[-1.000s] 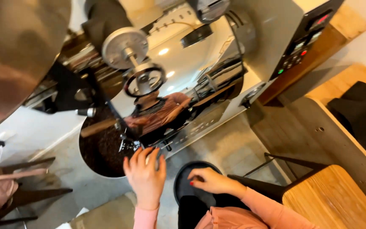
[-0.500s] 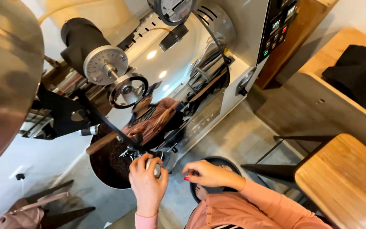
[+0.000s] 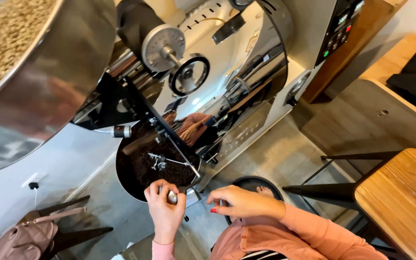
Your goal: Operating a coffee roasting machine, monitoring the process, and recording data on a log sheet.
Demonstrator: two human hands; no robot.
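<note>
A round cooling tray (image 3: 123, 179) full of dark roasted coffee beans (image 3: 143, 168) sits at the front of a shiny steel roaster (image 3: 246, 72), with stirring arms (image 3: 169, 161) across it. My left hand (image 3: 165, 214) is at the tray's near rim, fingers closed around a small silvery knob (image 3: 172, 197). My right hand (image 3: 237, 202), in a pink sleeve, hovers beside it with fingers curled and fingertips close to the rim. Whether they grip anything is hidden. Below the right hand stands a black bucket (image 3: 251, 184).
A big steel hopper (image 3: 39, 77) with pale green beans fills the upper left. A control panel (image 3: 340, 26) is on the roaster's right side. A wooden stool (image 3: 400, 197) and wooden bench (image 3: 386, 110) stand at right, a brown bag (image 3: 22, 238) on a chair at lower left.
My left hand has closed on the knob at the tray's rim. My right hand moved left from over the black bucket toward the rim and curled its fingers. The view shifted.
</note>
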